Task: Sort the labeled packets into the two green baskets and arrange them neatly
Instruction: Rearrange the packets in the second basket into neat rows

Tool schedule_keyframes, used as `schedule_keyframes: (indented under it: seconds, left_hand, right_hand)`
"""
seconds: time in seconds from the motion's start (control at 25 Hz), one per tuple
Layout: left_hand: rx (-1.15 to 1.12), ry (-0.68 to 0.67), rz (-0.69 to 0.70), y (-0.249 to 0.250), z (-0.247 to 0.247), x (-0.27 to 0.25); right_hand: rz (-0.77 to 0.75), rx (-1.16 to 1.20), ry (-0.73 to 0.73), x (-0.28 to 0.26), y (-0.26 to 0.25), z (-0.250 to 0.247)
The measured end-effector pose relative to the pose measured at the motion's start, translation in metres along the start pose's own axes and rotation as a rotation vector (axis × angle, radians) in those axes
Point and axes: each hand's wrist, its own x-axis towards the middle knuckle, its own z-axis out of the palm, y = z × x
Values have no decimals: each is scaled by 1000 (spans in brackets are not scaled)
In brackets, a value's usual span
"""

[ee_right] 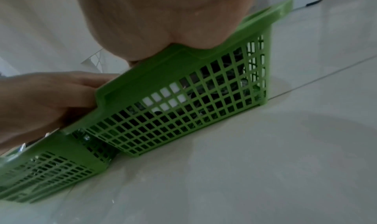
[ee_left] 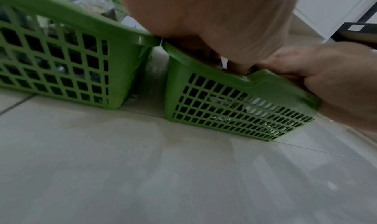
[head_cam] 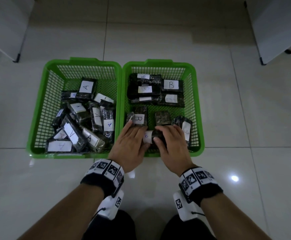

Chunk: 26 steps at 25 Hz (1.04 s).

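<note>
Both hands, left hand [head_cam: 130,142] and right hand [head_cam: 171,144], are clamping a B packet [head_cam: 148,137] at lower centre of the right basket [head_cam: 199,118]; wrap looks slick, likely light, so gripping its ends.

dim, bluish light; glare spot on floor [head_cam: 234,178]; wrist views blurred, perhaps motion.

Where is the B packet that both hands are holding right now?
In the head view, the B packet sits at the near edge of the right basket, between the left hand and right hand.
</note>
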Motion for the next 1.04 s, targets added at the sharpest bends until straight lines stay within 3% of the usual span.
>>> schedule_keyframes:
  seconds: [0.24, 0.44, 0.56, 0.72, 0.76, 0.92, 1.04]
  left_hand:
    - [-314, 157, -106, 2, -5, 3]
    - [-532, 141, -201, -6, -6, 1]
    - [-589, 157, -171, -5, -12, -1]
    - [-376, 392, -119, -11, -30, 20]
    - [-267, 386, -166, -17, -33, 30]
    - [-27, 50, -365, -30, -22, 53]
    - [-83, 106, -314, -32, -13, 48]
  right_hand:
    - [211, 298, 89, 2, -3, -3]
    - [176, 387, 119, 2, -6, -9]
    - [207, 414, 163, 5, -10, -30]
    - [249, 365, 254, 20, 3, -75]
    - [281, 339, 272, 26, 8, -83]
    - [411, 242, 224, 55, 27, -100]
    - [355, 285, 70, 66, 17, -90]
